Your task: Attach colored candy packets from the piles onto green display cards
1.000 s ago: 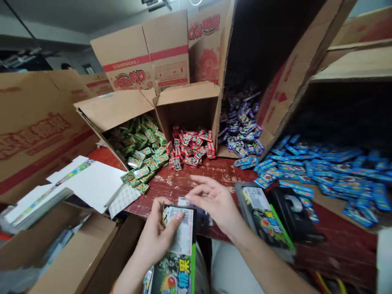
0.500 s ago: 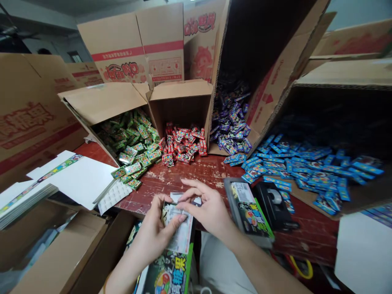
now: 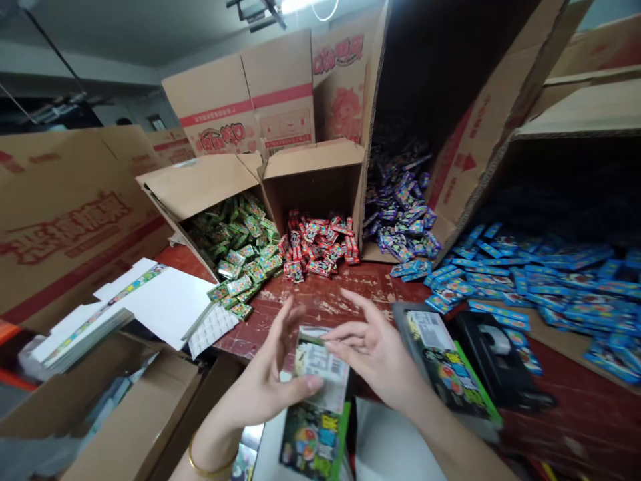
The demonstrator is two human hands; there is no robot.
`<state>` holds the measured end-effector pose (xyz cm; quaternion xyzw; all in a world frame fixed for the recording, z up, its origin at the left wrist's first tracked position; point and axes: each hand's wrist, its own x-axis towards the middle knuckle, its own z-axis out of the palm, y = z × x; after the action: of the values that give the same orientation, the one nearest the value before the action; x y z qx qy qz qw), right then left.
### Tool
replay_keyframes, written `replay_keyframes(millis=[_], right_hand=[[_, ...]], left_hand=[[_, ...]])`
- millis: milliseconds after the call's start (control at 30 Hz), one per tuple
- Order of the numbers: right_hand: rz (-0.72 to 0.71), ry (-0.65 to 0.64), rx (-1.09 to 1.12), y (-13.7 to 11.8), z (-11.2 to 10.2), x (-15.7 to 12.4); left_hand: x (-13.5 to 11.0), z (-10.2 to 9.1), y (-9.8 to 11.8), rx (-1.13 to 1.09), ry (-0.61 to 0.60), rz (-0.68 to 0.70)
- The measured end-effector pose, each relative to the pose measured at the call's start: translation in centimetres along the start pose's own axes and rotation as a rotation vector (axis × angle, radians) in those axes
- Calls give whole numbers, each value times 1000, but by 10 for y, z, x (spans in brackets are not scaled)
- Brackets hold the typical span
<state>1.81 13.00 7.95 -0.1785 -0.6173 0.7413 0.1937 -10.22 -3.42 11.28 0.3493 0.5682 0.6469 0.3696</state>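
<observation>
Holding a black-and-green carton (image 3: 316, 407) upright over the near edge of the worktop (image 3: 345, 297), the left hand (image 3: 268, 384) has its thumb pressed on the white barcode panel at the carton's top while its fingers stand spread behind. The right hand (image 3: 373, 351) sits just right of the carton's upper end, fingers loosely apart, fingertips touching the top flap; it grips nothing firmly. A gold bangle (image 3: 207, 464) rings the left wrist.

Just right of the right hand lies a second carton (image 3: 445, 364) of the same print, flat on the worktop, and beside that a black tape dispenser (image 3: 495, 357). Further back, boxes tipped on their sides spill small packs: green packs (image 3: 240, 247) at the left, red packs (image 3: 318, 247) in the middle, purple packs (image 3: 400, 214) from the tall box (image 3: 461, 87), and blue packs (image 3: 531, 274) spread widely at the right. White flat sheets (image 3: 160, 300) lie at the worktop's left end, with a stack of folded blanks (image 3: 75, 334) beyond them. Large brown boxes with red print (image 3: 65, 227) stand along the left and behind
</observation>
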Motion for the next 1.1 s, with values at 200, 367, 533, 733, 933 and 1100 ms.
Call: replay_keyframes(millis=[200, 367, 533, 733, 933, 1100], right_hand=[[-15, 147, -81, 10, -11, -11], [8, 118, -60, 18, -1, -10], [5, 141, -8, 21, 9, -9], [14, 138, 25, 17, 15, -13], [69, 175, 162, 7, 6, -3], [14, 398, 284, 17, -16, 11]], left_hand=[[-15, -17, 15, -729, -62, 111], [-21, -13, 21, -666, -60, 157], [-25, -14, 27, -485, 154, 11], [-27, -13, 27, -450, 170, 4], [-26, -17, 25, -263, 174, 70], [-66, -38, -48, 79, 126, -107]])
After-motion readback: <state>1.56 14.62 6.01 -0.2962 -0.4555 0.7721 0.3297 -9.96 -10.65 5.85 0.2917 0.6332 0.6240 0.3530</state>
